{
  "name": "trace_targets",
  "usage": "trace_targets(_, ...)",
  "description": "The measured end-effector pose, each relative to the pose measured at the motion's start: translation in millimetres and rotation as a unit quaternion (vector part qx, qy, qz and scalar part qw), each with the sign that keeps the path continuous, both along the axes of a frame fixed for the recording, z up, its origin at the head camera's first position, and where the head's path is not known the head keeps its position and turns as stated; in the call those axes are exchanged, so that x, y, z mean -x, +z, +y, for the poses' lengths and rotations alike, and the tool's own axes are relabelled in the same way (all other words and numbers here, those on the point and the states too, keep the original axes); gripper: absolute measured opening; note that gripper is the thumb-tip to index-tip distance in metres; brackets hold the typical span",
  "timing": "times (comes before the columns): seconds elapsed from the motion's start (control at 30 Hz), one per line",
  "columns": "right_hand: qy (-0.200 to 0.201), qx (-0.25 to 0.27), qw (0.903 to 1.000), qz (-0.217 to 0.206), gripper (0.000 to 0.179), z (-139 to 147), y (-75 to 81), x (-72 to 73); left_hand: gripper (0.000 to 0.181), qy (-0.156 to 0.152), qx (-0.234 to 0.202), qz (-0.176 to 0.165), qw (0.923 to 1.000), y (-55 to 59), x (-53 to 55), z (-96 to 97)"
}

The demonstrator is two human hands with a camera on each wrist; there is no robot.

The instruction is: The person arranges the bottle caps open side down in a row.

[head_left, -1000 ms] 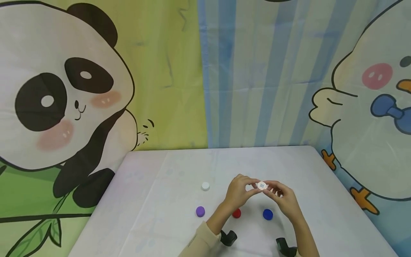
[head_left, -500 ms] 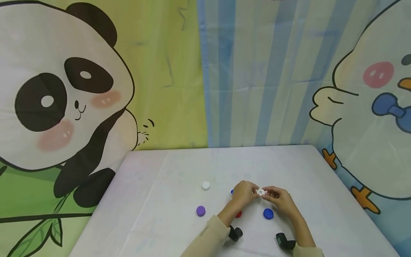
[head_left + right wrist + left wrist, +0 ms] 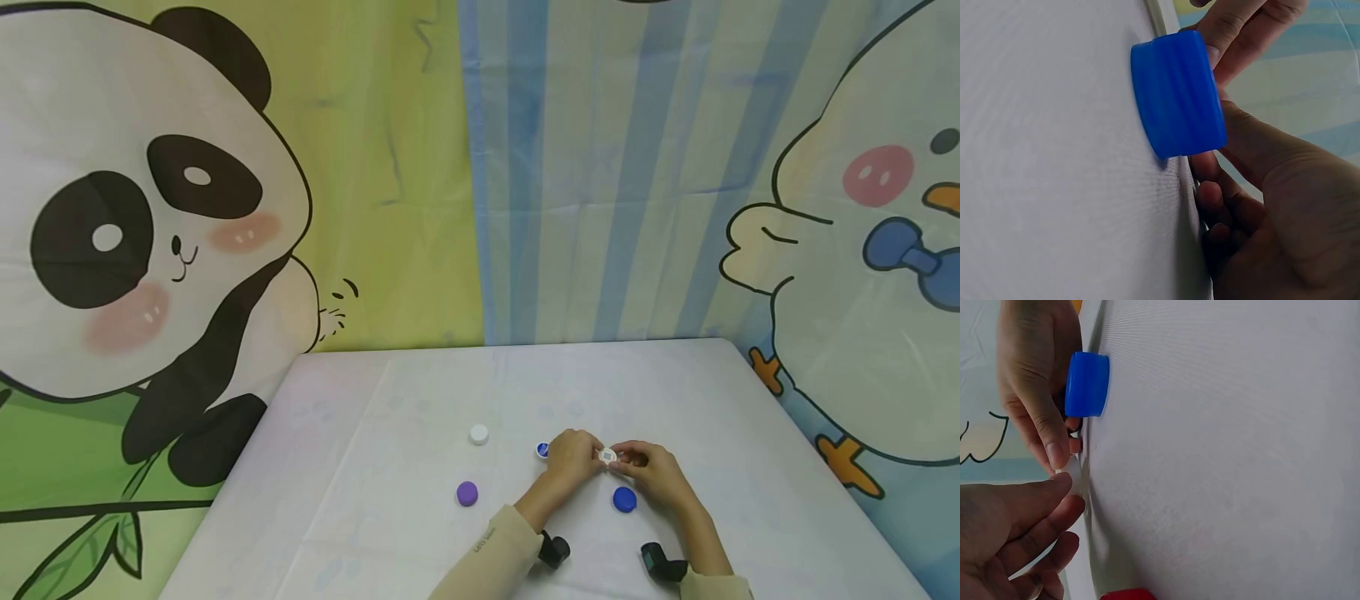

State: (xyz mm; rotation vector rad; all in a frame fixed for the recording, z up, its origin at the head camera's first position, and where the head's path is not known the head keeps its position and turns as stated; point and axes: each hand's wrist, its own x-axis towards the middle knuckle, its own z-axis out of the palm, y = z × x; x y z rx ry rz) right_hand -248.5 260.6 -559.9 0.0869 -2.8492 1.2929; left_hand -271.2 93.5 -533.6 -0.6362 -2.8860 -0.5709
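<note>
A small white bottle cap (image 3: 607, 456) with a round grey-marked face is held between both hands, low over the table. My left hand (image 3: 573, 458) pinches its left side between thumb and fingers. My right hand (image 3: 656, 475) pinches the opposite side, as the left wrist view also shows, where the cap's white edge (image 3: 1074, 472) sits between the fingertips. A blue cap (image 3: 625, 500) lies on the table just in front of the right hand; it hides the pinched cap in the right wrist view. A red cap (image 3: 1129, 594) shows at the bottom of the left wrist view.
A white cap (image 3: 478, 434) and a purple cap (image 3: 467, 493) lie to the left on the white-covered table (image 3: 375, 517). Left of the left hand is a white cap with a blue face (image 3: 542, 450). Cartoon-printed cloth (image 3: 405, 208) hangs behind the table.
Both hands have come down and nearer with the white bottle cap. The blue-faced cap now shows beside the left hand, while the left forearm covers the red cap in the head view.
</note>
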Motion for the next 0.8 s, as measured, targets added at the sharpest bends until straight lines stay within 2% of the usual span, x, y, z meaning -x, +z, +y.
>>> trace_targets(0.13,-0.008,-0.005,0.9999,-0.007,0.037,-1.3,-0.9,0.9,0.017,-0.002,-0.002,-0.01,0.9999,-4.2,1.2,-0.1)
trace_targets(0.3,-0.009,-0.004,0.9999,0.004,0.035,-1.6,-1.9,1.9,0.014,-0.008,-0.013,-0.01,0.9998,-5.0,2.0,-0.2)
trace_targets(0.33,-0.008,-0.003,0.9999,0.007,0.036,-1.3,-2.0,1.8,0.014,-0.012,-0.016,0.001,0.9998,-4.3,1.2,-0.6)
trace_targets(0.43,-0.006,0.0,0.9999,0.011,0.039,0.0,-2.4,1.7,0.014,-0.012,-0.016,-0.005,0.9998,-2.4,0.2,-0.8)
trace_targets(0.53,-0.004,0.001,1.0,-0.002,0.043,1.1,-1.5,0.6,0.021,0.0,-0.008,-0.018,0.9998,2.2,-1.1,-2.4)
trace_targets(0.57,-0.005,0.0,0.9999,-0.009,0.043,1.2,-1.4,0.0,0.024,0.007,-0.003,-0.031,0.9995,4.3,-0.5,-3.5)
trace_targets(0.67,-0.014,0.0,0.9991,-0.039,0.041,2.1,0.3,-1.9,0.03,0.011,-0.007,-0.033,0.9994,14.8,-0.3,-10.8)
trace_targets(0.8,-0.03,-0.001,0.9976,-0.063,0.035,2.1,6.6,-5.7,0.033,0.005,-0.046,-0.036,0.9983,38.7,-0.3,-30.7)
